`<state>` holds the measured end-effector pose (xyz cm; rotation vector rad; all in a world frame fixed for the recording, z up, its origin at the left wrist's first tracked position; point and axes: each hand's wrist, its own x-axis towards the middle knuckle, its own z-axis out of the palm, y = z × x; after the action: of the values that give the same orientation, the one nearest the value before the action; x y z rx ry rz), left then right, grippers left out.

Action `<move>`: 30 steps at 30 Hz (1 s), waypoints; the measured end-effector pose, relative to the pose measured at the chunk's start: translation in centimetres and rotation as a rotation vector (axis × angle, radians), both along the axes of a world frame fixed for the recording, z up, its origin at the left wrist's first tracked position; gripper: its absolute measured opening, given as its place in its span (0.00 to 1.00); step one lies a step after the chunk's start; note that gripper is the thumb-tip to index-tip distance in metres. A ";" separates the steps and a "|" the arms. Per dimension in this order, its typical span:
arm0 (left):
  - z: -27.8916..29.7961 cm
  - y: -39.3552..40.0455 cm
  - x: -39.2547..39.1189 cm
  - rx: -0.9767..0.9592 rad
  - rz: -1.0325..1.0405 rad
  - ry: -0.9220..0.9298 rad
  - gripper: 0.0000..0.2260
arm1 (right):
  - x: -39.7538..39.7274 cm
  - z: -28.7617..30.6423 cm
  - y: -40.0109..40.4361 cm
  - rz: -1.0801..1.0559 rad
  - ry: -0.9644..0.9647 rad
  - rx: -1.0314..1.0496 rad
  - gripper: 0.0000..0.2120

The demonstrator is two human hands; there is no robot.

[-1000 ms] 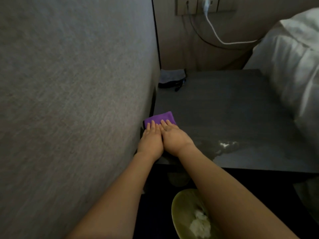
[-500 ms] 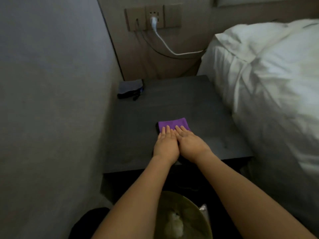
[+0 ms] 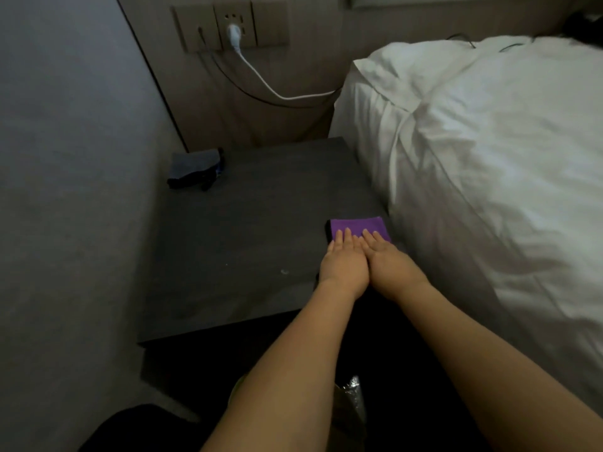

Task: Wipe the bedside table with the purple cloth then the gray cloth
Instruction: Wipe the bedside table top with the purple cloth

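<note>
A folded purple cloth point(image 3: 359, 227) lies flat on the dark bedside table point(image 3: 248, 243), near its right edge beside the bed. My left hand point(image 3: 344, 264) and my right hand point(image 3: 390, 264) lie side by side, palms down, fingers pressing on the near half of the cloth. The far half of the cloth shows beyond my fingertips. A folded gray cloth point(image 3: 195, 164) rests on a dark item at the table's far left corner, against the wall, well away from both hands.
A white duvet point(image 3: 489, 177) hangs close along the table's right side. A gray wall point(image 3: 65, 190) borders the left. A white charger cable point(image 3: 270, 86) runs from the wall socket point(image 3: 233, 27) behind the bed. A bin point(image 3: 349, 406) sits below my arms.
Both hands have slid the purple cloth across the table from the left wall side to the right edge by the bed. The head view has turned right with them.
</note>
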<state>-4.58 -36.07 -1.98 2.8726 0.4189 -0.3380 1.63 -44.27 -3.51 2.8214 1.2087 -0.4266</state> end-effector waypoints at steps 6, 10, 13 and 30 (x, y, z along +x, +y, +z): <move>-0.4 1.2 -1.3 0.017 -0.016 0.004 0.24 | -2.1 0.6 1.4 -0.034 -0.002 -0.043 0.26; -0.5 3.8 -4.2 0.053 0.008 0.017 0.24 | -5.2 0.6 3.9 0.008 -0.013 -0.014 0.28; -0.3 6.8 -7.4 0.081 0.053 0.049 0.25 | -8.2 0.7 7.0 0.070 -0.008 -0.002 0.27; -0.7 19.0 -21.2 0.091 0.427 0.100 0.26 | -19.7 0.9 21.4 0.414 0.079 0.125 0.25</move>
<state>-25.78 -17.06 -2.71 2.7565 1.0665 -0.3923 -18.12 -22.88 -2.63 2.5632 1.8386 -0.4514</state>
